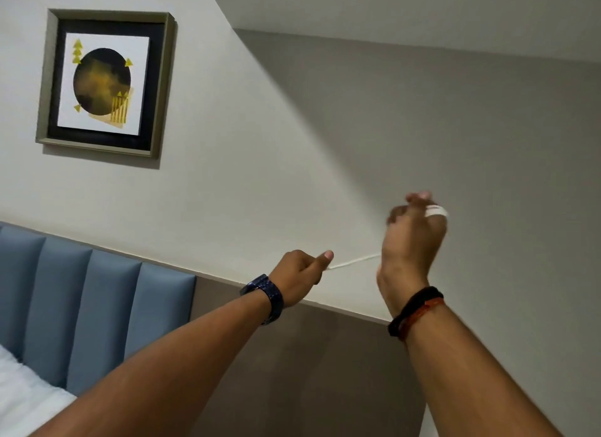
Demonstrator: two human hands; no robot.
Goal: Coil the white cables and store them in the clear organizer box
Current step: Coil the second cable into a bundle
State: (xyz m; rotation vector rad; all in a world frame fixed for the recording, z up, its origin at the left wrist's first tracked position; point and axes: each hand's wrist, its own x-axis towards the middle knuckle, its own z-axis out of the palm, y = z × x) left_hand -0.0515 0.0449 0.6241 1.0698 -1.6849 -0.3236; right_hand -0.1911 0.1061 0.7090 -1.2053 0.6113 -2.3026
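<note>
Grey wall, right of the framed picture: my left hand pinches the white cable, right hand grips wound loops; next, another wrap.

A framed picture hangs above a blue padded headboard and white bedding.

A thin white cable shows pale against a light grey painted wall, with white loops at the fingers of the right hand. The left wrist wears a dark blue, glossy patterned watch band; the right wrist wears a black band beside an orange-red thread. A muted olive-green picture frame holds a black mount, white paper, a dark circle clouded with mustard yellow, and small yellow triangles and stripes. The padded headboard is dusty blue in vertical panels, above white bedding. The lower wall panel is taupe brown.
</note>
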